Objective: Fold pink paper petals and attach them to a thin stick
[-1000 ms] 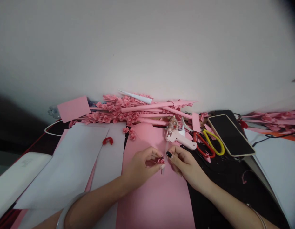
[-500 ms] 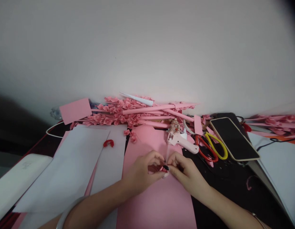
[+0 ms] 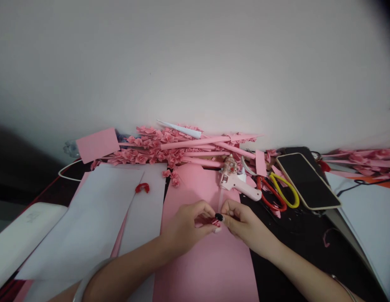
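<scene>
Over a pink paper sheet (image 3: 207, 268), my left hand (image 3: 190, 226) pinches a small pink paper piece (image 3: 216, 223), apparently a folded flower. My right hand (image 3: 248, 226) meets it from the other side, its dark-nailed thumb pressed against the same piece. Both hands are closed, and the fingers hide most of what they hold. Just beyond them lies a pale pink glue gun (image 3: 240, 185), its clear glue stick (image 3: 220, 200) pointing toward my fingers.
Pink paper flowers (image 3: 141, 157) and rolled paper stems (image 3: 195, 142) line the wall. Scissors with red (image 3: 270, 197) and yellow handles (image 3: 289, 193) lie near a phone (image 3: 308, 180) on the right. White sheets (image 3: 97, 218) and a red curled piece (image 3: 142, 187) are on the left.
The view has shifted slightly. Both hands stay together on the small paper piece, with only slight finger movement; the objects around them lie as before.
</scene>
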### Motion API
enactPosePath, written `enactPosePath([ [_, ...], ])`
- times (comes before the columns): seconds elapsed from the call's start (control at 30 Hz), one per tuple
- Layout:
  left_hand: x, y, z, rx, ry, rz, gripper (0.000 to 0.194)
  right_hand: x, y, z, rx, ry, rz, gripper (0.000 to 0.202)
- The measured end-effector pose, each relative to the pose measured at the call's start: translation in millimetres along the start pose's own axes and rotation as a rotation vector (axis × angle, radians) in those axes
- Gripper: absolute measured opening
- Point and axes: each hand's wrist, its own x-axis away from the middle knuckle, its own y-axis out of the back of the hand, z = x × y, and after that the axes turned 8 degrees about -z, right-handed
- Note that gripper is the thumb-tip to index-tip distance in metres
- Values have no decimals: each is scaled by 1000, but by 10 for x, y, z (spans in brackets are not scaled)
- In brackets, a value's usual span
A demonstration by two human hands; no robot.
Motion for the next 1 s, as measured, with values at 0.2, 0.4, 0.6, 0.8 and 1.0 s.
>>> enactPosePath([
  [0.2,4,14,-28,-30,-9,-17,11,-6,0,10,-64,-77,-1,33],
  [0.4,8,15,-41,-68,-42,-10,7,-8,21,0,-196,-151,92,38],
  [0.6,5,16,-31,-127,-72,-24,8,11,41,-5,-383,-274,190,38],
  [0.8,1,17,-25,-1,-40,6,8,4,63,15,-506,-363,203,34],
  [1.0,-49,29,18,60,34,-17,11,-3,43,3,-628,-296,106,31],
])
